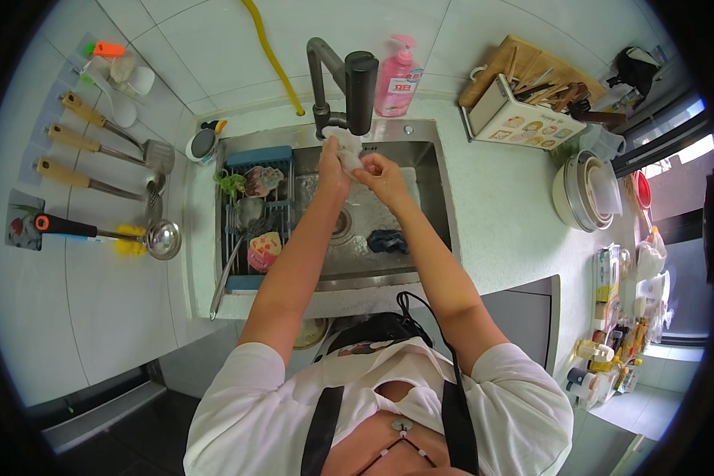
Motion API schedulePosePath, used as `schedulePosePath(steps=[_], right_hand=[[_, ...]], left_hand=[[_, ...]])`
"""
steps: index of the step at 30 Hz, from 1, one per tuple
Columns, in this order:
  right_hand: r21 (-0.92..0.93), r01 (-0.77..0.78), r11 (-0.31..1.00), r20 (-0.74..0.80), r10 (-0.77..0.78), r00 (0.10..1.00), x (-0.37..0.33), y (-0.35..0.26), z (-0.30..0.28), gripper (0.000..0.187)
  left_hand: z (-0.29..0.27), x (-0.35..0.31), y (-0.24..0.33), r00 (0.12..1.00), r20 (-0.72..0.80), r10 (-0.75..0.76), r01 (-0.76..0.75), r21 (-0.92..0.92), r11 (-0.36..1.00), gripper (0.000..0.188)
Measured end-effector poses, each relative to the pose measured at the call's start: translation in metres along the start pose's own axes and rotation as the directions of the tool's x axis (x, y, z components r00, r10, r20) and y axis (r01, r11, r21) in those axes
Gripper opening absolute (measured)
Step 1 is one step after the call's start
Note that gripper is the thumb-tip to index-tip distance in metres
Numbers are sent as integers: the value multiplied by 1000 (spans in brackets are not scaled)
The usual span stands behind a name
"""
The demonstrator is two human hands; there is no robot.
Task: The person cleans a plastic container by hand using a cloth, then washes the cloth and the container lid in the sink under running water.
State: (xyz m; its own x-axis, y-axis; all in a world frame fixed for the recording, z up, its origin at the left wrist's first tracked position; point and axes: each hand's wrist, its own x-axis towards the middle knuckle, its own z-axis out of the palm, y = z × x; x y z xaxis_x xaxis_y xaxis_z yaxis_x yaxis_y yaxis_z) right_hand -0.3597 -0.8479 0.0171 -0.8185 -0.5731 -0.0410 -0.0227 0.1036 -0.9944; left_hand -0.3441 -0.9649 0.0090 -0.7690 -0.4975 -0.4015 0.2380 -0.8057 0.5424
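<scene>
Under the dark faucet (361, 91), both hands are together at the back of the steel sink (444, 182). My left hand (333, 170) is closed round a small, soft white cloth (347, 152), its fingers partly hidden. From the other side, the bent fingers of my right hand (382, 179) pinch the lower edge of this cloth. Its exact kind is hard to make out. A crumpled dark blue cloth (388, 241) lies on the sink floor below my right forearm, near the drain (342, 224).
A blue-ended rack (259, 155) holding several sponges and scrubbers spans the sink's left side. Behind the sink stands a pink pump bottle (399, 79). Rightward are a white utensil holder (523, 117) and stacked bowls (583, 192). Ladles and a spatula (158, 155) hang on the left wall.
</scene>
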Motion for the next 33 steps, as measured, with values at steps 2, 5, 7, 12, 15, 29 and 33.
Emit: schedulePosePath(steps=[2, 5, 7, 12, 15, 29, 33], right_hand=[[4, -33, 999, 23, 33, 999, 2, 7, -5, 20], [216, -161, 963, 76, 148, 986, -1, -8, -22, 20], [540, -323, 778, 233, 230, 945, -3, -16, -33, 24], [-140, -133, 981, 121, 150, 981, 5, -8, -42, 20], [180, -263, 948, 176, 232, 957, 5, -21, -41, 23], [284, -192, 940, 155, 153, 976, 8, -12, -19, 27], [164, -167, 972, 100, 152, 983, 2, -11, -18, 28]], left_hand=[[-7, -2, 6, 997, 73, 10, -12, 28, 1000, 31], [-18, -8, 30, 935, 248, 255, -351, 755, 554, 26], [-30, -9, 41, 773, 462, 434, -483, 873, -68, 23], [-48, -1, 40, 644, 516, 565, -568, 817, -99, 19], [-51, -3, 41, 926, 257, 278, -355, 841, 407, 22], [-31, -39, 28, 922, 263, -283, 243, 175, 954, 33], [-45, -25, 28, 954, 219, -204, 187, 100, 977, 30]])
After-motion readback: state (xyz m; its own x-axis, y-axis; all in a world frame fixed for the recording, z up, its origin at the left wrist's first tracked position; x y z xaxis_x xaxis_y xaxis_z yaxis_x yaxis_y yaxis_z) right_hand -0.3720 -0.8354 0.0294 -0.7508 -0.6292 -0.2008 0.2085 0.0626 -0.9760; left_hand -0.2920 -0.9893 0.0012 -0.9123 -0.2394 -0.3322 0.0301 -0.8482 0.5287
